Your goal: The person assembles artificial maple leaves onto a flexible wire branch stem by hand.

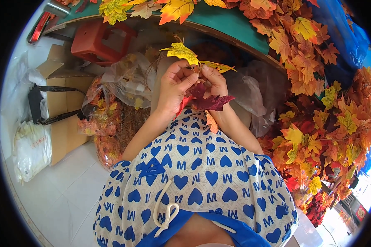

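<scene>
Both of my hands are raised over my lap, close together, pinching a sprig of artificial maple leaves. My left hand [174, 84] is closed, its thumb and forefinger meeting at the stems. Just beside it my right hand [215, 81] is closed on the same sprig. A yellow leaf [181, 52] sticks up above my left fingers, and a second yellow leaf [219, 66] points right behind my right thumb. Below the fingers hang a dark red leaf [215, 102], an orange leaf [211, 122] and part of a bright red one. My fingers hide where the stems join.
A green tabletop [218, 28] curves across the far side, with loose leaves on it. Heaped orange and yellow leaf garlands [313, 140] fill the right. At left are a red plastic stool [101, 43], a cardboard box [68, 107] and a clear bag of leaves [105, 119].
</scene>
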Tool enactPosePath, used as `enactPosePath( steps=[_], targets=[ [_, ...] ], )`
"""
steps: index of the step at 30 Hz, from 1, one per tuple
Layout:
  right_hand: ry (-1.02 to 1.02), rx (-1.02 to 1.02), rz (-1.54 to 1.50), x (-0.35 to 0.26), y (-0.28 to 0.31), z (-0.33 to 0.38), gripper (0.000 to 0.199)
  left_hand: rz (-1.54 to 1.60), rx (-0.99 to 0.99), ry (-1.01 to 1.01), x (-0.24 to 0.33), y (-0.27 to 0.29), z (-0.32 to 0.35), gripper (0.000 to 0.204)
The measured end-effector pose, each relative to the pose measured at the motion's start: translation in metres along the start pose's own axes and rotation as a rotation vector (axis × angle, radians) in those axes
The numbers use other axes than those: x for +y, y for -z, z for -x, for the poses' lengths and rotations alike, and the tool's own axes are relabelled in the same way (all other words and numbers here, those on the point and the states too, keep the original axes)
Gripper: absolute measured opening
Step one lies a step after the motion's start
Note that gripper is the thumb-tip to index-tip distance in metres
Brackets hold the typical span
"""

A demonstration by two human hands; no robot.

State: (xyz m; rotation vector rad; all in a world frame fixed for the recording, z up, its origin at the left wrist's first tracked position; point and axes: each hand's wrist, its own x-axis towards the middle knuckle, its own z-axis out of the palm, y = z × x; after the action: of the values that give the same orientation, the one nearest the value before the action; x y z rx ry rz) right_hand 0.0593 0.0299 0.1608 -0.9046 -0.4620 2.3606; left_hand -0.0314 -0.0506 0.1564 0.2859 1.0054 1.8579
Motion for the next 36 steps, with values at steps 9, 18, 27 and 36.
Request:
enactPosePath(
  steps=[9, 18, 27, 36],
  targets=[
    [0.023, -0.061, -0.031, 0.002, 0.008, -0.004, 0.012, -0.007, 0.017, 0.043, 0.001, -0.002, 0.0, 0.031],
    [0.171, -0.122, 0.102, 0.015, 0.021, -0.006, 0.011, -0.01, 0.012, 0.01, -0.003, -0.001, 0.0, 0.03],
    [-0.001, -0.066, -0.158, 0.018, 0.022, -0.011, 0.015, -0.101, -0.044, 0.031, 0.001, -0.002, -0.003, 0.034],
    [0.069, -0.073, -0.068, 0.015, 0.025, -0.007, 0.01, -0.063, -0.008, 0.001, -0.003, -0.005, -0.002, 0.031]
  ],
)
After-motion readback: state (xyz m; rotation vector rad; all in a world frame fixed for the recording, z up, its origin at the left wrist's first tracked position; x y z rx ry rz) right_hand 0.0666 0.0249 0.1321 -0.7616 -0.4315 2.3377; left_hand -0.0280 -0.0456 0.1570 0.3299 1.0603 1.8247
